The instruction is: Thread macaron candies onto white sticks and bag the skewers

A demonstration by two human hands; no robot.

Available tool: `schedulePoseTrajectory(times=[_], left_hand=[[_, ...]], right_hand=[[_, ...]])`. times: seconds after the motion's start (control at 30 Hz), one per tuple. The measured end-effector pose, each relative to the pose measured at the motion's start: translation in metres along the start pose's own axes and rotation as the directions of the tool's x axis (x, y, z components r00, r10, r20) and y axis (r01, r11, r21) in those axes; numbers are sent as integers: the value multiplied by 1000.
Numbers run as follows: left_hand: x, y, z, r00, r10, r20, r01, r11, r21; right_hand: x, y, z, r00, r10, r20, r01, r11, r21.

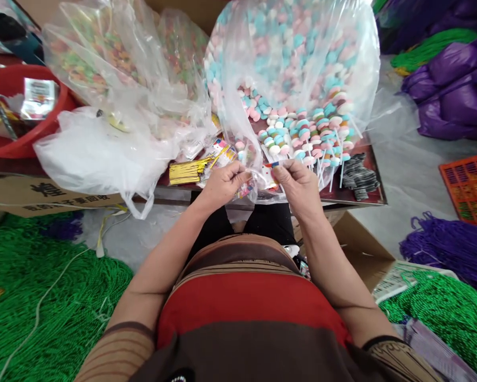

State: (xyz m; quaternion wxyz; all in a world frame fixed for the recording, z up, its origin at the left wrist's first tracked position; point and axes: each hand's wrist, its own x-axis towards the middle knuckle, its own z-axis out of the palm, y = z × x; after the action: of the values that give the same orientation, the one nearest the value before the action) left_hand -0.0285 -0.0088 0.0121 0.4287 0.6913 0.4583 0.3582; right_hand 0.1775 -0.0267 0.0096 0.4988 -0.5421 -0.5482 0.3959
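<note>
My left hand (225,183) is closed in a pinch at the table's front edge, thumb against forefinger. Facing it, my right hand (302,185) pinches a small clear plastic wrapper (269,179) with red and blue print. The wrapper stretches between both hands, its left edge at my left fingertips. Beyond my right hand lie marshmallow skewers (308,137) in pink, blue and white, their white sticks pointing toward me. Beside my left hand is a bundle of gold twist ties (186,172), next to more printed wrappers (222,151).
A big clear bag of marshmallows (294,48) stands behind the skewers, and bags of colourful candy (103,53) at left. A red basin (63,103) sits far left, a dark grey knitted item (360,178) at right. Green cords (63,270) and an orange crate (469,185) flank the table.
</note>
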Motion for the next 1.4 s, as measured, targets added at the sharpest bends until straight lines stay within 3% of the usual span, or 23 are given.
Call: schedulePoseTrajectory(times=[0.13,0.27,0.43,0.6,0.67,0.83,1.0,1.07,1.17,1.23,1.33,1.4], left_hand=[[-5,2,3,995,-9,95,2,998,66],[-9,2,10,990,-18,140,7,997,81],[-14,1,21,973,-105,204,110,994,-12],[-13,2,28,910,-221,350,281,951,-130],[-10,2,28,888,-237,393,303,946,-114],[-3,4,29,927,-212,310,222,975,4],[-1,2,36,948,-151,279,130,987,93],[-2,1,39,936,-178,304,164,984,73],[-2,0,37,893,-227,390,248,969,-4],[-1,0,33,887,-232,399,264,964,-25],[0,0,26,909,-228,347,248,969,-14],[0,0,23,921,-208,330,224,974,-12]], right_hand=[[-10,8,3,980,84,181,-119,974,191],[-20,19,5,981,163,105,-180,967,183],[-34,28,2,962,181,206,-231,940,252],[-36,35,-2,971,240,3,-234,941,246],[-34,35,-6,972,236,-14,-226,943,246],[-35,31,-17,966,146,212,-202,941,272],[-39,33,-10,966,255,52,-260,940,222],[-38,35,-6,962,270,-31,-260,947,187],[-33,34,-7,978,180,-103,-165,976,141],[-28,33,-11,991,135,16,-136,977,164],[-22,31,-17,970,71,234,-129,962,240],[-20,29,-16,969,50,242,-111,964,243]])
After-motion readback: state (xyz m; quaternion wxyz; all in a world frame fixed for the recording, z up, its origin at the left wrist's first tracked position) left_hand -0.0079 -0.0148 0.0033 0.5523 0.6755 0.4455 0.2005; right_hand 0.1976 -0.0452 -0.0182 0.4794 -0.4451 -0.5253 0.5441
